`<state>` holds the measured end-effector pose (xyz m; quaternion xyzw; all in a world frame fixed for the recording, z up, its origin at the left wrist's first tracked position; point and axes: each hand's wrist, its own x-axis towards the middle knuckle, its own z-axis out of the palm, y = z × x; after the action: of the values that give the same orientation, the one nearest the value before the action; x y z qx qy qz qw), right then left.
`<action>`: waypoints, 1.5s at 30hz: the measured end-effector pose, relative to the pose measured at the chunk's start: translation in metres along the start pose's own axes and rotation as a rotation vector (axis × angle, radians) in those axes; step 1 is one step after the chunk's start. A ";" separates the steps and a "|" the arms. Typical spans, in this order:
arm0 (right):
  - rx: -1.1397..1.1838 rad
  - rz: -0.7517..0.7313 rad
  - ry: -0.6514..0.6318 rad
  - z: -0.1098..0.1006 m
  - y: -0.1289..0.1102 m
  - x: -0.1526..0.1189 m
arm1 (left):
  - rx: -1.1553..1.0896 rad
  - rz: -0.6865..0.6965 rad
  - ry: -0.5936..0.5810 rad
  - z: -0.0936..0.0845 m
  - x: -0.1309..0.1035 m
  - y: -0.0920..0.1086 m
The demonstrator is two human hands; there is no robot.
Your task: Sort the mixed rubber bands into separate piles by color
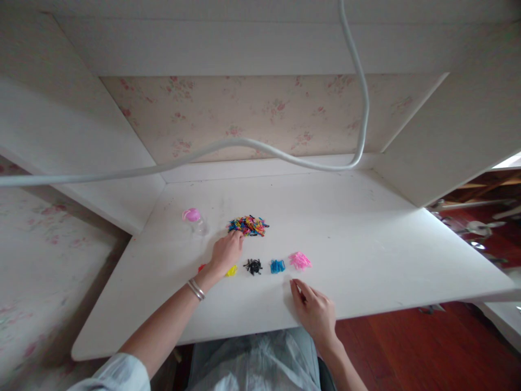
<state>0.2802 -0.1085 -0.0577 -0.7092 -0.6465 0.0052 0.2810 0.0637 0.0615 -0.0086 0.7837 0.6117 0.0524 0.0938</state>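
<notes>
My left hand (227,252) reaches to the lower left edge of a mixed multicolour pile (249,225) of small pieces; its fingers are closed together, and whatever they pinch is too small to make out. Nearer to me lie single-colour heaps: a red one (201,267) and a yellow one (231,270), both partly hidden by my left hand and wrist, then a black one (253,266), a blue one (277,266) and a pink one (300,260). Below the pink heap my right hand (315,309) rests near the desk's front edge, fingertips pressed together, their contents unclear.
A clear container (198,225) with a pink top (191,214) is at the back left of the white desk (366,244). A white cable (244,142) hangs across the view above the desk. Side panels stand left and right.
</notes>
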 end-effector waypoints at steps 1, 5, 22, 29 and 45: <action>0.000 -0.003 0.002 0.000 0.000 0.000 | -0.003 0.001 0.000 -0.001 -0.001 -0.001; -0.010 -0.006 0.004 0.000 0.000 0.001 | -0.015 -0.006 0.019 -0.007 -0.002 -0.005; -0.008 -0.021 0.030 -0.003 -0.004 0.003 | -0.325 0.428 -0.111 -0.023 -0.017 0.036; -0.017 -0.010 0.012 -0.004 -0.006 0.003 | -0.231 0.455 -0.222 -0.009 -0.018 0.062; 0.094 0.109 -0.041 -0.007 -0.005 0.004 | -0.333 0.178 0.084 -0.029 -0.053 0.021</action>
<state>0.2785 -0.1076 -0.0486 -0.7292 -0.6116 0.0653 0.2999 0.0648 0.0078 0.0263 0.8054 0.5264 0.1935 0.1916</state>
